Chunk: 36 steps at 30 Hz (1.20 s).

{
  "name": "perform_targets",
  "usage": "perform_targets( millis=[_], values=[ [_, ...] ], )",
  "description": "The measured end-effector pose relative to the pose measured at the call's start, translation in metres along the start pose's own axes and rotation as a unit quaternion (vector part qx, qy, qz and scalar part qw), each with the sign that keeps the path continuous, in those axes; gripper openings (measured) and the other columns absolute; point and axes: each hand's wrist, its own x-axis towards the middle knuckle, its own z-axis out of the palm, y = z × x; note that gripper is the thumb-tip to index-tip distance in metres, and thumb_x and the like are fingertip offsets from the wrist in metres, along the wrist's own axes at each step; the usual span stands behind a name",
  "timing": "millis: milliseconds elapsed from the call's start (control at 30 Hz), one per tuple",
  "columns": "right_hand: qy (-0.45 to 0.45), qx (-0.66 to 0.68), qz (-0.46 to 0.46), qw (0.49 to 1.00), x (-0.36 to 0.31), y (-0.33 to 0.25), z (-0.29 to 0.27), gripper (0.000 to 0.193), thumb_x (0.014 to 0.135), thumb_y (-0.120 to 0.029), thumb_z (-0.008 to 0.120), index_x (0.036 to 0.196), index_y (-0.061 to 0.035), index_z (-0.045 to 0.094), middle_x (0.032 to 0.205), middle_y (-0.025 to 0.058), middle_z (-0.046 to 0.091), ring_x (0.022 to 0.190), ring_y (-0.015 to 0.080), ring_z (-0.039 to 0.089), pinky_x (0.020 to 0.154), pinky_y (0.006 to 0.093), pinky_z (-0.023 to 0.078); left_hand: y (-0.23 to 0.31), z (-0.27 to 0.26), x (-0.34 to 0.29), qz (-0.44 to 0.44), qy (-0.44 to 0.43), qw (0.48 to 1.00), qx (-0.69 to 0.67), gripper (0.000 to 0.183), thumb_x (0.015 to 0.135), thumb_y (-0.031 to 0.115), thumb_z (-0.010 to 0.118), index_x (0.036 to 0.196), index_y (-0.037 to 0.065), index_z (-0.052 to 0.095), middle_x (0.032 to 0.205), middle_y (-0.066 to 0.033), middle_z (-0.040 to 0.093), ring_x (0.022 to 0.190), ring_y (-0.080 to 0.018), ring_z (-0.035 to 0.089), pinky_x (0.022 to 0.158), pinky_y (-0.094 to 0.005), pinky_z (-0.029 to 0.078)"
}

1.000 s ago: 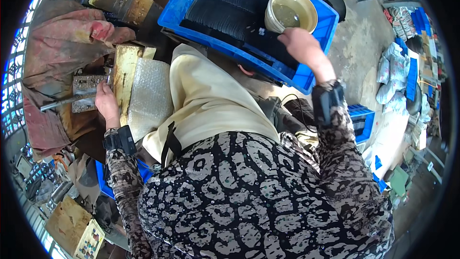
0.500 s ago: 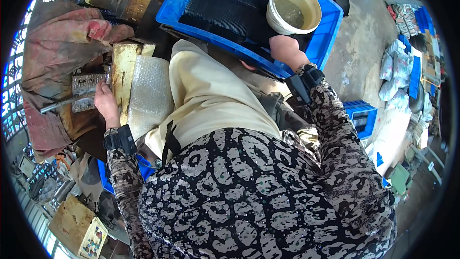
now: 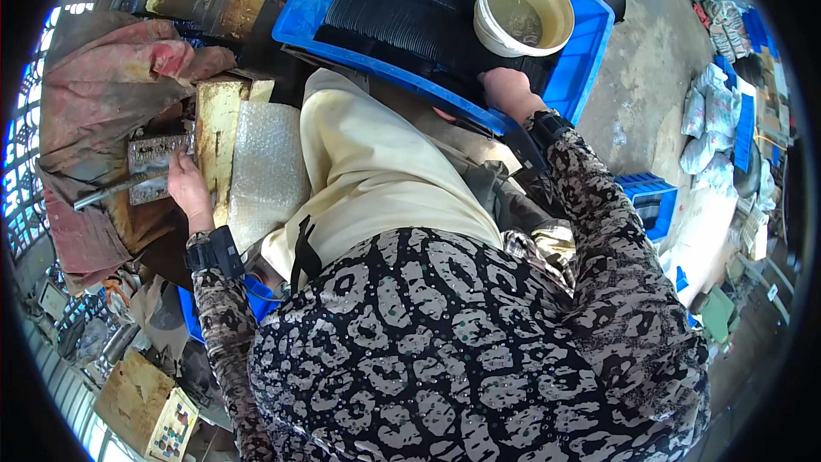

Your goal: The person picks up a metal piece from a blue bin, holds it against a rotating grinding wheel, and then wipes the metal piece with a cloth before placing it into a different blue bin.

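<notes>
While the right hand [image 3: 510, 92] reaches over the near side of the blue crate [image 3: 587, 43], just nearer than the bucket [image 3: 493, 36] and beside stacked black pieces [image 3: 385, 17], the left hand [image 3: 189, 184] sits at the metal block [image 3: 154, 152] on the left; whether either pinches anything, I cannot tell.

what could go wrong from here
The right hand is close to the bucket, which seems to hold liquid; a knock might spill it over the black pieces in the blue crate.

The left hand has its fingertips at the edge of the metal block, so they could get scraped or pinched there.
</notes>
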Motion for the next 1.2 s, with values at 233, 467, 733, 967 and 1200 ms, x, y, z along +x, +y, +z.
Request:
perform_targets(
  millis=[233, 467, 733, 967, 1200],
  values=[
    [0.004, 0.03, 0.053, 0.998, 0.0, 0.004, 0.004, 0.029, 0.08, -0.012, 0.057, 0.107, -0.0135, 0.067, 0.097, 0.0144, 0.067, 0.093, 0.0323, 0.065, 0.076, 0.0427, 0.054, 0.003, -0.001, 0.0, -0.008, -0.003, 1.0, -0.004, 0.031, 0.096, 0.024, 0.043, 0.11, 0.007, 0.065, 0.099, -0.0198, 0.067, 0.091, -0.0355, 0.063, 0.08, -0.0406, 0.049],
    [-0.023, 0.194, 0.173, 0.965, 0.011, 0.04, 0.051, 0.017, 0.085, -0.014, 0.059, 0.095, -0.005, 0.069, 0.086, 0.0155, 0.069, 0.075, 0.0297, 0.068, 0.062, 0.0406, 0.055, 0.003, 0.002, 0.001, -0.004, 0.0, 1.0, -0.022, 0.031, 0.095, 0.024, 0.043, 0.109, 0.007, 0.065, 0.099, -0.0199, 0.067, 0.091, -0.0366, 0.063, 0.08, -0.0412, 0.049],
    [-0.131, 0.414, 0.187, 0.881, 0.018, 0.039, 0.052, 0.024, 0.09, -0.017, 0.057, 0.081, 0.0023, 0.068, 0.065, 0.0125, 0.065, 0.051, 0.0247, 0.063, 0.045, 0.0352, 0.05, 0.0, 0.002, 0.002, -0.002, -0.003, 1.0, -0.005, 0.031, 0.095, 0.024, 0.043, 0.108, 0.006, 0.066, 0.1, -0.0199, 0.067, 0.091, -0.0366, 0.063, 0.081, -0.0408, 0.049],
    [-0.127, 0.403, 0.217, 0.88, 0.021, 0.031, 0.041, 0.024, 0.09, -0.016, 0.057, 0.077, 0.001, 0.068, 0.065, 0.0121, 0.065, 0.051, 0.0239, 0.062, 0.045, 0.0339, 0.049, -0.002, 0.003, 0.001, 0.024, 0.017, 0.999, -0.014, 0.031, 0.095, 0.025, 0.043, 0.108, 0.007, 0.066, 0.098, -0.0205, 0.067, 0.09, -0.0373, 0.063, 0.079, -0.0422, 0.049],
    [-0.095, 0.449, 0.046, 0.887, 0.024, 0.061, 0.08, 0.019, 0.09, -0.015, 0.057, 0.087, 0.0008, 0.068, 0.075, 0.0115, 0.066, 0.059, 0.0217, 0.063, 0.051, 0.0341, 0.05, -0.003, 0.001, 0.0, -0.008, 0.003, 1.0, -0.003, 0.031, 0.095, 0.024, 0.044, 0.107, 0.005, 0.065, 0.096, -0.0206, 0.067, 0.088, -0.0367, 0.064, 0.078, -0.0414, 0.049]
  ],
)
